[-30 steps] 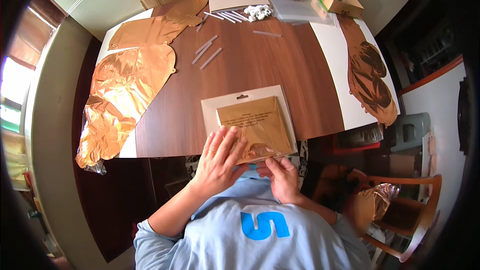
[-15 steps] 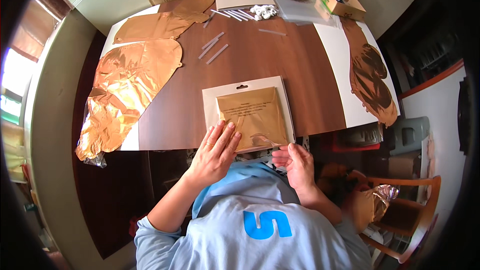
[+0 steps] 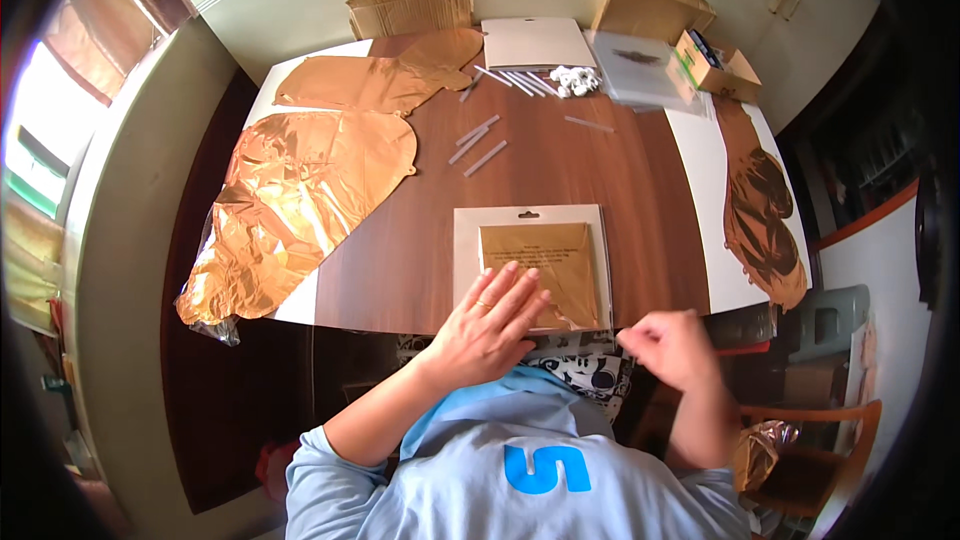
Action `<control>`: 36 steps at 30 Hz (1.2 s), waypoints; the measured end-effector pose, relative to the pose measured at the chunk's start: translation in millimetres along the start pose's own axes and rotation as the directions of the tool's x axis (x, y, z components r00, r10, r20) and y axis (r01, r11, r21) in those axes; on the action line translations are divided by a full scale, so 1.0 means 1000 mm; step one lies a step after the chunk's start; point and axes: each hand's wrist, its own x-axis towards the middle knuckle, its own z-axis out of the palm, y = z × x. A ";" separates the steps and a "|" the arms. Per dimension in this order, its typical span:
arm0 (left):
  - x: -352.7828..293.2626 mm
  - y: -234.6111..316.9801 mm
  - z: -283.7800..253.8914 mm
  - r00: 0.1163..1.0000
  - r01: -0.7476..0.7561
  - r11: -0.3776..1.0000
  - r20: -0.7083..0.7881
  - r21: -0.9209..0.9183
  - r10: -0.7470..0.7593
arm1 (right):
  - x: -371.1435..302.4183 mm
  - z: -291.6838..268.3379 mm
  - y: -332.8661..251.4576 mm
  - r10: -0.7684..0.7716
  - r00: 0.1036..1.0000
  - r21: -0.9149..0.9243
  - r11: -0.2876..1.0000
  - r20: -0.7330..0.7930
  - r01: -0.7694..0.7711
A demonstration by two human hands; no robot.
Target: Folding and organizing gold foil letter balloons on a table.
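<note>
Drawn rightward since the earlier frame, the right hand (image 3: 675, 351) stands just beside the gold packet (image 3: 562, 252). Left hand (image 3: 482, 328), fingers extended and gripping nothing visible, lies over the packet at the near edge of the desk (image 3: 645, 180). Step, seemingly: smoothing or closing that end; next move calls for steady pressure. Through blur, I cannot tell whether the right fingers pinch anything; the packet's lower left is covered.
</note>
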 end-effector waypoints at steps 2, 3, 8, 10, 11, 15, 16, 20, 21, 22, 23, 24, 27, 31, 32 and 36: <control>0.001 -0.009 0.010 0.998 -0.047 0.999 -0.037 -0.009 0.046 | 0.035 -0.020 -0.033 -0.164 0.986 -0.029 0.986 -0.042 0.163; -0.001 -0.011 0.011 0.999 -0.022 1.000 -0.034 -0.006 0.022 | 0.063 -0.015 -0.043 -0.337 0.938 -0.071 0.941 -0.081 0.331; 0.008 -0.012 0.017 0.997 -0.056 0.997 -0.053 -0.058 0.053 | 0.225 0.036 -0.058 -0.711 0.700 -0.124 0.702 -0.069 0.701; 0.008 -0.012 0.017 0.997 -0.058 0.996 -0.057 -0.064 0.054 | 0.268 0.054 -0.067 -0.702 0.712 -0.181 0.702 -0.013 0.688; 0.007 -0.012 0.017 0.997 -0.053 0.996 -0.064 -0.065 0.049 | 0.280 0.059 -0.071 -0.667 0.743 -0.258 0.711 0.047 0.654; 0.009 -0.011 0.017 0.995 -0.052 0.996 -0.091 -0.073 0.045 | 0.281 0.044 -0.070 -0.572 0.781 -0.425 0.660 0.249 0.619; 0.009 -0.009 0.017 0.995 -0.060 0.994 -0.085 -0.089 0.053 | 0.272 0.037 -0.060 -0.557 0.792 -0.427 0.671 0.250 0.606; 0.018 -0.003 0.008 0.994 -0.077 0.994 -0.086 -0.081 0.070 | 0.205 -0.008 -0.028 -0.538 0.840 -0.309 0.788 0.074 0.532; 0.017 -0.004 0.007 0.993 -0.097 0.991 -0.081 -0.092 0.089 | 0.177 -0.018 -0.031 -0.491 0.871 -0.224 0.846 0.020 0.483; 0.018 -0.005 0.008 0.990 -0.121 0.987 -0.079 -0.102 0.113 | 0.149 -0.025 -0.030 -0.436 0.900 -0.139 0.893 -0.033 0.428; 0.020 -0.004 0.009 0.987 -0.127 0.985 -0.113 -0.114 0.115 | 0.123 -0.027 -0.022 -0.408 0.911 -0.096 0.911 -0.060 0.402; 0.020 -0.005 0.013 0.987 -0.131 0.984 -0.111 -0.124 0.117 | 0.096 -0.026 -0.016 -0.381 0.921 -0.051 0.925 -0.087 0.378; 0.021 -0.006 0.022 0.981 -0.117 0.978 -0.173 -0.171 0.087 | 0.019 -0.005 -0.007 -0.357 0.927 0.007 0.933 -0.112 0.360; 0.022 0.001 0.024 0.970 -0.085 0.952 -0.242 -0.295 0.012 | -0.022 0.043 0.001 -0.554 0.747 -0.145 0.827 -0.368 0.543; 0.022 0.002 0.024 0.971 -0.088 0.951 -0.238 -0.295 0.016 | -0.024 0.050 -0.001 -0.580 0.718 -0.177 0.810 -0.385 0.560; 0.022 0.006 0.024 0.966 -0.083 0.959 -0.259 -0.272 0.010 | -0.016 0.065 -0.001 -0.663 0.637 -0.219 0.740 -0.392 0.636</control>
